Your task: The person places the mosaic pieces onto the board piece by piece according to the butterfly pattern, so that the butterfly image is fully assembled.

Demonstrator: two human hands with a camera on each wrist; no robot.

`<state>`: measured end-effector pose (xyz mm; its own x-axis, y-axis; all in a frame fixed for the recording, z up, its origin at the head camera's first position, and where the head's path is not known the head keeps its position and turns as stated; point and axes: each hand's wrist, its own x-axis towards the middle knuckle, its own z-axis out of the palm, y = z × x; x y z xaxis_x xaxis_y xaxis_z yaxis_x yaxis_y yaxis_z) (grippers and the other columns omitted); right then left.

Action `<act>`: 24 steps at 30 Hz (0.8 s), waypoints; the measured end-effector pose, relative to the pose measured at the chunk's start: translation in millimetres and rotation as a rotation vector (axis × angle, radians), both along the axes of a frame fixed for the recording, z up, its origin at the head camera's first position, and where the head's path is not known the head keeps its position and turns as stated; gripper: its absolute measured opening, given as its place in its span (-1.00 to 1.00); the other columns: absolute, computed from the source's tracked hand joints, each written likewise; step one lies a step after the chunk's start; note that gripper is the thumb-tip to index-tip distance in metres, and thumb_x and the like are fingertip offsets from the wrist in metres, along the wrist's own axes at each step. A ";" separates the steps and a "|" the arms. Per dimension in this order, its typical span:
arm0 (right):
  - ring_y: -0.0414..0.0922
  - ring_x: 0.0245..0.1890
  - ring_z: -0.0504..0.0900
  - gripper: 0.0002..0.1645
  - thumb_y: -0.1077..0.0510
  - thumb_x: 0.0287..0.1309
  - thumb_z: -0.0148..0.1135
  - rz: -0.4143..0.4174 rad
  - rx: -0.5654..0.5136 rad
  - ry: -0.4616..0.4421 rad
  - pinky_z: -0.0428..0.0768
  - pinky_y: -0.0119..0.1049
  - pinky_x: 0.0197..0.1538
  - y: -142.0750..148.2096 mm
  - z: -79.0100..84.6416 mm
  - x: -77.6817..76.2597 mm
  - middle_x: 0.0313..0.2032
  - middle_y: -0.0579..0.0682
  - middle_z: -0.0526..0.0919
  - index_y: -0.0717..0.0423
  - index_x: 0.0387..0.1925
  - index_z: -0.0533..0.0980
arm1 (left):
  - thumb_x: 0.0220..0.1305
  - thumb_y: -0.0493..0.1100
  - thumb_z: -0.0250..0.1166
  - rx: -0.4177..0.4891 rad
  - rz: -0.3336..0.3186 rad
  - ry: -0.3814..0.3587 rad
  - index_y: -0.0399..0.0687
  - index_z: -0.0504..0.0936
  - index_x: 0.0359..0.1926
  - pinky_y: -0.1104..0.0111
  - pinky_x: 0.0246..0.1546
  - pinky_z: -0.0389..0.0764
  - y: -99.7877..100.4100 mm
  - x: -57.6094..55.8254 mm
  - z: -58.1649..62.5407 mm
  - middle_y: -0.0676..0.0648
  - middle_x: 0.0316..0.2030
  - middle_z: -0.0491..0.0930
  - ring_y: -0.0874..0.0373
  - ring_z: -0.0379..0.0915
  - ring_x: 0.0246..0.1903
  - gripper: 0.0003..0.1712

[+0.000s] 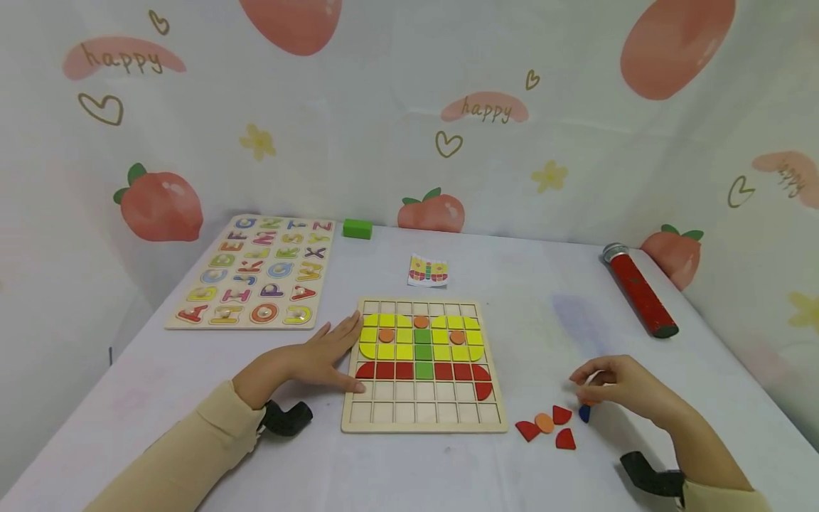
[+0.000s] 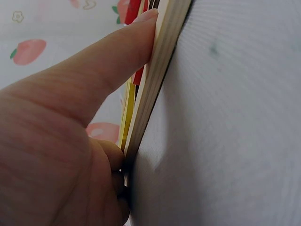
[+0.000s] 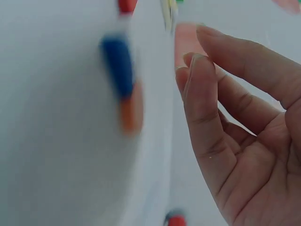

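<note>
My left hand (image 1: 323, 355) rests with spread fingers along the left edge of the wooden grid board (image 1: 422, 414), its thumb lying over the rim, as the left wrist view also shows. Yellow tiles (image 1: 387, 351), red tiles (image 1: 404, 370), green tiles (image 1: 424, 352) and orange discs (image 1: 420, 322) form a butterfly-like pattern on the grid. Over the table to the right, my right hand (image 1: 630, 387) hovers with bent fingers and nothing between fingertips and thumb. Just below it lie a blue piece (image 3: 118, 66) and an orange piece (image 3: 131, 110), blurred in the right wrist view.
Loose red quarter pieces (image 1: 566, 439) and an orange disc (image 1: 544, 423) lie right of the board. Behind it is a small pattern card (image 1: 428, 272). A letter puzzle board (image 1: 256, 274) and green block (image 1: 357, 228) stand back left; a red microphone (image 1: 641, 291) lies back right.
</note>
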<state>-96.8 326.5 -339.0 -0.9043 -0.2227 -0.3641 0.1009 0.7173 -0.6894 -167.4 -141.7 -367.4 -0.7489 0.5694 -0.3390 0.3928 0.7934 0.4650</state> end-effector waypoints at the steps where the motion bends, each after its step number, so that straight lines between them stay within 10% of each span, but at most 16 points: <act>1: -0.16 -0.40 0.60 -0.55 0.05 0.12 0.26 -0.011 -0.003 -0.002 0.59 -0.40 -0.28 5.3 -1.9 1.2 -0.32 0.05 0.67 0.34 -0.07 0.53 | -0.08 0.38 0.32 -0.002 -0.001 0.002 -0.19 -0.28 0.45 -0.02 0.42 -0.39 -0.1 -0.2 -0.1 -0.15 0.48 -0.38 -0.03 -0.46 0.47 0.37; 24: -0.24 -0.37 0.42 -0.53 0.09 0.02 0.35 0.017 -0.008 0.008 0.54 -0.48 -0.34 24.7 -19.8 5.5 -0.33 0.04 0.53 0.33 -0.09 0.49 | -0.08 0.39 0.31 0.006 -0.004 -0.001 -0.17 -0.30 0.46 -0.03 0.42 -0.39 -0.8 -1.7 -3.4 -0.15 0.48 -0.38 -0.03 -0.47 0.47 0.37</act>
